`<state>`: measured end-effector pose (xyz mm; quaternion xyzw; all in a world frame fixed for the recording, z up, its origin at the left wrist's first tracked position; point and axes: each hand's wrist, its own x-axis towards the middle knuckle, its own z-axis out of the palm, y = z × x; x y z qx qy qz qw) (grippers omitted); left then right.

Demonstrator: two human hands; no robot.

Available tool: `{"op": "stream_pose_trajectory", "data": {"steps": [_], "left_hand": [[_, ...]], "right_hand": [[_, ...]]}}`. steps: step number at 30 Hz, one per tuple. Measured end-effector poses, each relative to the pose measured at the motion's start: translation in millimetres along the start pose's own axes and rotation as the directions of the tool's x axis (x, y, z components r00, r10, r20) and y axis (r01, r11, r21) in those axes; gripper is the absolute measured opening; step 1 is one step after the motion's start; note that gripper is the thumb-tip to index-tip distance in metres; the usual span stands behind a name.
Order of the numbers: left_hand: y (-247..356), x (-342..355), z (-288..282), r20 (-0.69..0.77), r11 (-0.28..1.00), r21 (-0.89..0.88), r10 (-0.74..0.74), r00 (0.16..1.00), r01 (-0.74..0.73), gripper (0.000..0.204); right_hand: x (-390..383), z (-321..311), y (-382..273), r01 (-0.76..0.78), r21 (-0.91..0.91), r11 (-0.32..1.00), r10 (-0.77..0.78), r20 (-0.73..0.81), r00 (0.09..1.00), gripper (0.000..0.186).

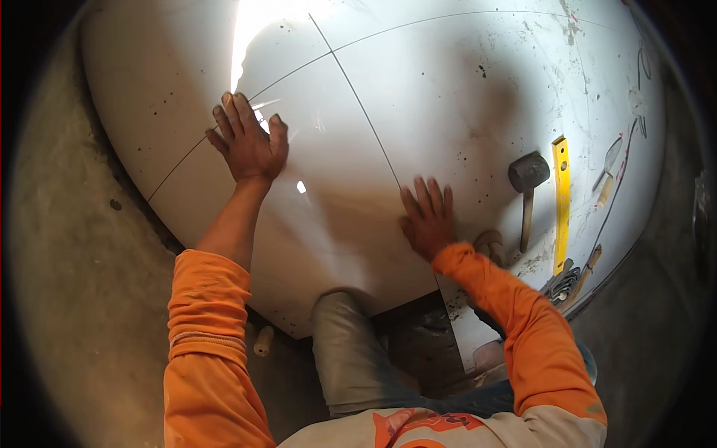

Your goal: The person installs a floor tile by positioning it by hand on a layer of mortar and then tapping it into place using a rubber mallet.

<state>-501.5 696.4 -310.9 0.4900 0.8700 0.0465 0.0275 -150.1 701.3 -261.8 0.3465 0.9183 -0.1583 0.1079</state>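
Note:
Under both my palms lies a large, glossy white floor tile [351, 239], bordered by thin dark joints with its neighbours. My left hand [252, 145] rests flat with fingers spread across the joint at the tile's far left part. Near the joint on the right edge, my right hand [430, 222] lies with its fingers stretched out. Neither hand holds anything. My knee [340, 306] is at the tile's near edge.
To the right on the tiles lie a black-headed rubber mallet [529, 172], a yellow spirit level [562, 205], a trowel [603, 190] and a coiled cord or tool bundle [565, 282]. A small cylinder [264, 341] sits on the rough concrete floor [82, 313]. A dark gap [422, 336] opens before me.

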Motion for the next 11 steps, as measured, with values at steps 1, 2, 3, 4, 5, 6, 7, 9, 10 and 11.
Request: {"op": "stream_pose_trajectory", "data": {"steps": [1,2,3,4,5,6,7,9,10,11], "left_hand": [[-0.8,0.1,2.5,-0.006,1.000,0.001,0.007,1.000,-0.007,0.074],[-0.9,0.4,4.2,-0.012,1.000,0.004,0.014,1.000,-0.014,0.074],[3.2,2.4,5.4,-0.010,1.000,-0.002,0.019,1.000,-0.019,0.074],[6.3,3.8,4.9,0.004,1.000,0.000,0.017,1.000,-0.017,0.075],[7.2,5.4,5.5,0.017,1.000,0.004,0.015,1.000,-0.015,0.075],[5.8,5.9,3.8,0.019,1.000,0.009,0.013,1.000,-0.013,0.075],[7.4,6.2,3.8,0.034,1.000,-0.004,0.013,0.999,-0.013,0.076],[0.6,6.9,-4.1,0.040,1.000,0.008,-0.010,0.999,0.009,0.077],[2.3,5.9,-5.0,0.049,1.000,-0.005,-0.008,0.999,0.008,0.078],[4.2,4.3,-5.0,0.057,1.000,-0.017,-0.010,0.998,0.011,0.079]], "right_hand": [[-22.1,3.8,-1.5,-0.038,0.013,0.999,0.037,0.066,0.997,0.058],[-44.7,7.8,-2.8,-0.076,0.024,0.997,0.072,0.131,0.989,0.060],[-70.4,15.7,-0.8,-0.107,-0.008,0.994,0.107,0.169,0.980,0.063],[-96.0,22.9,-0.5,-0.133,-0.038,0.990,0.138,0.206,0.969,0.065],[-117.8,26.1,-2.8,-0.180,-0.049,0.982,0.187,0.270,0.945,0.068],[-138.9,27.7,-6.7,-0.219,-0.059,0.974,0.226,0.332,0.916,0.070],[-162.8,28.6,-10.2,-0.265,-0.066,0.962,0.268,0.406,0.874,0.072],[-206.0,22.0,-24.9,-0.343,-0.086,0.935,0.324,0.599,0.732,0.075],[-230.7,13.4,-29.9,-0.382,-0.122,0.916,0.351,0.707,0.614,0.075],[-224.5,12.9,-23.9,-0.359,-0.122,0.925,0.335,0.707,0.623,0.075]]}}
